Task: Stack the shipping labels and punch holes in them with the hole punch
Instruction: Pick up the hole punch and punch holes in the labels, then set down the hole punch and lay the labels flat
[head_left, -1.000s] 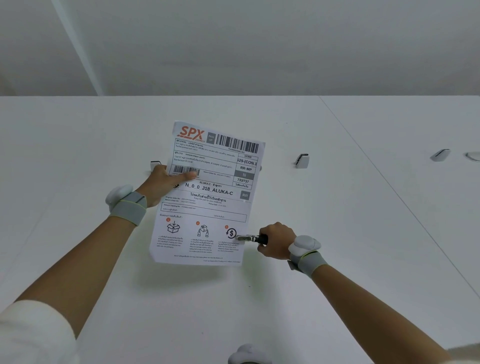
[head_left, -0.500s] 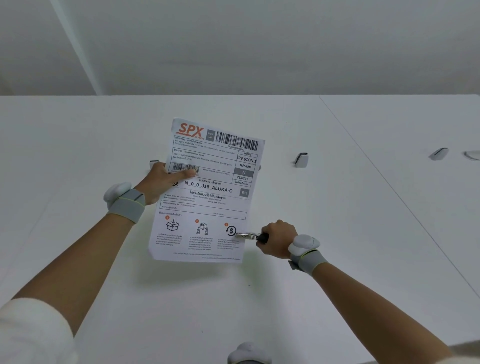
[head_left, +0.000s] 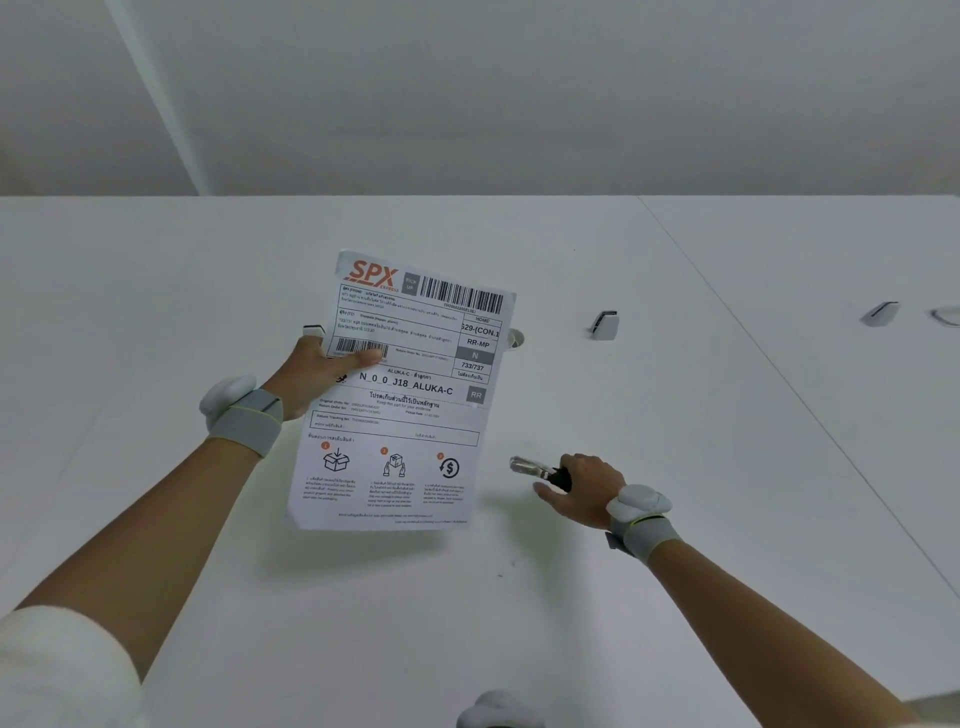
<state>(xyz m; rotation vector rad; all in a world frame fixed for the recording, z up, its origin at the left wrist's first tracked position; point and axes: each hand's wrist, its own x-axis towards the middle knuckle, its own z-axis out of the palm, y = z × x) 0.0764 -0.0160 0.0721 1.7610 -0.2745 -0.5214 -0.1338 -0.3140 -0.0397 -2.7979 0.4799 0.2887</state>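
Observation:
The shipping labels (head_left: 410, 410), white sheets printed with an orange SPX logo and barcodes, hang tilted above the table. My left hand (head_left: 317, 376) pinches their left edge, thumb on the front near a small barcode. To the right, my right hand (head_left: 582, 488) grips the black handles of a metal hole punch (head_left: 535, 470). Its silver jaws point left toward the labels' lower right edge and stand a short gap away from the paper. How many sheets are in the stack is hard to tell.
The white table (head_left: 519, 623) runs to the wall at the back. Small grey-white fittings sit on it at the back centre (head_left: 605, 325), back right (head_left: 880, 313) and behind the labels (head_left: 313, 330). A seam crosses the table on the right.
The hole punch has come off the labels' lower right edge and moved right with my right hand, whose grip has loosened slightly. The labels stay held up by my left hand.

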